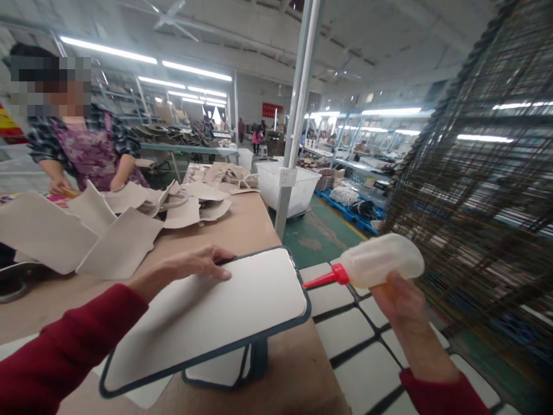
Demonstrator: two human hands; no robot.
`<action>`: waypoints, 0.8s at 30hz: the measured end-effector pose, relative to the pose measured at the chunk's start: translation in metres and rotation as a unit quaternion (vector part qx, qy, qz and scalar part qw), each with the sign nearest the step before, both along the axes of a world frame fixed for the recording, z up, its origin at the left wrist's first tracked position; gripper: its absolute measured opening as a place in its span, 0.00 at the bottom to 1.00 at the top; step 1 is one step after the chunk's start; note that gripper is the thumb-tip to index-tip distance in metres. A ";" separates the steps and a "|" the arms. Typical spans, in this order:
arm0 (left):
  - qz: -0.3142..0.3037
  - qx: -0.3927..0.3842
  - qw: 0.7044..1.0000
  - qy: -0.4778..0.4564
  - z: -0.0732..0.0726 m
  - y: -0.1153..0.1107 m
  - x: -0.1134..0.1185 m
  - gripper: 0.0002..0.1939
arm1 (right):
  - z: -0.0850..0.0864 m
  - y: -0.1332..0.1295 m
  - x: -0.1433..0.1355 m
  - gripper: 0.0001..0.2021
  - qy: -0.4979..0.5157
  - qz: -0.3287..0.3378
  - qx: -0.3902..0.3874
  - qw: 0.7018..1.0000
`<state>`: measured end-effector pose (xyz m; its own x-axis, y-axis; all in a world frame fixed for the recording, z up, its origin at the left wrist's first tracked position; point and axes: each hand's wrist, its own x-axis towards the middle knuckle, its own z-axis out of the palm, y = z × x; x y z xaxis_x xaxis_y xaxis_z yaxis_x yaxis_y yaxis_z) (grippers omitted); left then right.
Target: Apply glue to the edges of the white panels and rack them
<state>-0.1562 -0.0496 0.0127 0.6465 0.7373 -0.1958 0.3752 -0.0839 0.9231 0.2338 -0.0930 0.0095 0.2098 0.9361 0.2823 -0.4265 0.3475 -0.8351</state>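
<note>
**Bottle nozzle aimed at the raised white panel**

The left hand (pixel 194 266) lies flat, fingers spread, on the white panel (pixel 224 305) raised above the worktop (pixel 242 225). To its right, the right hand (pixel 400 297) grips a squeeze bottle (pixel 380 262); its long axis runs leftward, the red nozzle (pixel 324 279) just beside the panel's right edge.

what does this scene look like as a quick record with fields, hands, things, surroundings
left hand: left hand lies flat on the far edge of the white panel
right hand: right hand has its grip around a squeeze bottle, red nozzle pointing at the panel's right end
panel: white, dark-rimmed frame, raised on a stand
table: brown worktable with beige cut pieces
right of table: white tiles in a dark grid, wire rack
other person: stands at the table's far left
</note>
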 end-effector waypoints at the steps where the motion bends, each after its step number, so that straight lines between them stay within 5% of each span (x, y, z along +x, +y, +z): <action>1: -0.006 -0.011 1.000 0.001 0.001 -0.001 -0.002 0.19 | 0.003 0.001 0.000 0.34 -0.013 0.015 0.004 1.000; 14: -0.048 -0.067 0.996 -0.036 0.019 -0.007 -0.006 0.18 | 0.017 0.006 -0.004 0.30 -0.092 0.077 0.009 0.993; 24: -0.059 -0.074 0.994 -0.049 0.020 -0.007 -0.006 0.21 | 0.027 -0.007 -0.005 0.32 -0.131 0.128 0.022 0.983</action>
<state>-0.1617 -0.0566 0.0327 0.7477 0.6238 -0.2276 0.2782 0.0170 0.9604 0.2284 -0.0999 0.0370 -0.1159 0.9348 0.3357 -0.2776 0.2941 -0.9146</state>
